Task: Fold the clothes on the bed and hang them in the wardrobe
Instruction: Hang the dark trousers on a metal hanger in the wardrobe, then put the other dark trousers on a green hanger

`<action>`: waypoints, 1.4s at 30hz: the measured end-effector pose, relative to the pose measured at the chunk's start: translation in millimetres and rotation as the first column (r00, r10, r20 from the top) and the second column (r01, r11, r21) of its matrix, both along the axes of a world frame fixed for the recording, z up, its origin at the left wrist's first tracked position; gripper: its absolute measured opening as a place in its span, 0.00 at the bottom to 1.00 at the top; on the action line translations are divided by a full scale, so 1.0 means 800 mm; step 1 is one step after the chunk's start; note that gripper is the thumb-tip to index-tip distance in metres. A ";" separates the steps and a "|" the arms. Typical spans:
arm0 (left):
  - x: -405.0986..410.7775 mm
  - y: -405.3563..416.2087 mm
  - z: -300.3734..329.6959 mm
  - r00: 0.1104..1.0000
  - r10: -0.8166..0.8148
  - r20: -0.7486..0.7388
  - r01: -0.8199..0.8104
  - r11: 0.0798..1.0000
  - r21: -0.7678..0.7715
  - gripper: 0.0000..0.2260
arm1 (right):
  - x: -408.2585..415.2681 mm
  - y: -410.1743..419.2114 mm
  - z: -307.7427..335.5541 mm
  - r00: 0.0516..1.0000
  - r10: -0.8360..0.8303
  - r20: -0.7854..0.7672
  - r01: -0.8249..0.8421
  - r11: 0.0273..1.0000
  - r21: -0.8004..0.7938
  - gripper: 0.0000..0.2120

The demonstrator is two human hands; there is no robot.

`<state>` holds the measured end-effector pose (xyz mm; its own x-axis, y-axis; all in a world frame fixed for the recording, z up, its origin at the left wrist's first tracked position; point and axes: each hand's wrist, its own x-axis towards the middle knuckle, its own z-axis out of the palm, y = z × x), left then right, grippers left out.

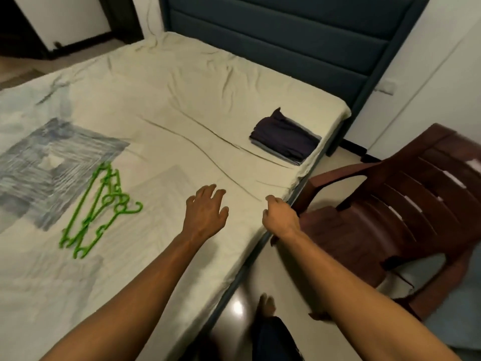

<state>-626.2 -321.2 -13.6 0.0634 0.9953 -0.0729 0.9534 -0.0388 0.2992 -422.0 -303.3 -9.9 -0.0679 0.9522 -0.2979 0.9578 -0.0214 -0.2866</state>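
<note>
1. Nothing is gripped by either hand: the left hand (pixel 207 211) is held over the sheet with its fingers spread and relaxed, and the right hand (pixel 279 217) is seen at the near right edge of the bed (pixel 182 131) with fingers loosely curled — no cloth is pinched.
2. Left of the hands, a bundle of green hangers (pixel 100 207) is laid on the sheet, beside a grey-blue printed patch.
3. To the right, a dark brown plastic chair (pixel 395 204) is stood on the floor, close against the bed's edge.
4. Farther off, near the right edge of the bed, a stack of folded clothes (pixel 285 138) is set — dark cloth on top, paler layers beneath.
5. Farthest, a dark blue padded headboard (pixel 286 35) is seen against the wall.
</note>
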 end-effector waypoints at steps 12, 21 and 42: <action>0.161 0.339 -0.075 0.988 -0.029 0.152 0.054 0.985 -0.162 0.22 | 0.147 0.328 -0.074 0.916 -0.352 -0.191 0.331 0.935 -0.129 0.18; 0.298 0.522 -0.195 0.903 0.223 0.368 -0.039 0.895 -0.445 0.19 | 0.262 0.536 -0.216 0.611 -0.731 -0.304 0.623 0.681 -0.386 0.19; 0.416 0.626 -0.328 -0.123 0.860 0.495 -0.322 0.437 -0.840 0.32 | 0.312 0.636 -0.331 -0.095 -0.812 -0.576 0.583 0.424 -0.693 0.03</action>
<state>-293.2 179.5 -275.7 -0.2601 0.5085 -0.8209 -0.3853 0.7249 0.5711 -172.4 205.5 -274.4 0.3211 0.5784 -0.7499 -0.3351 -0.6712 -0.6612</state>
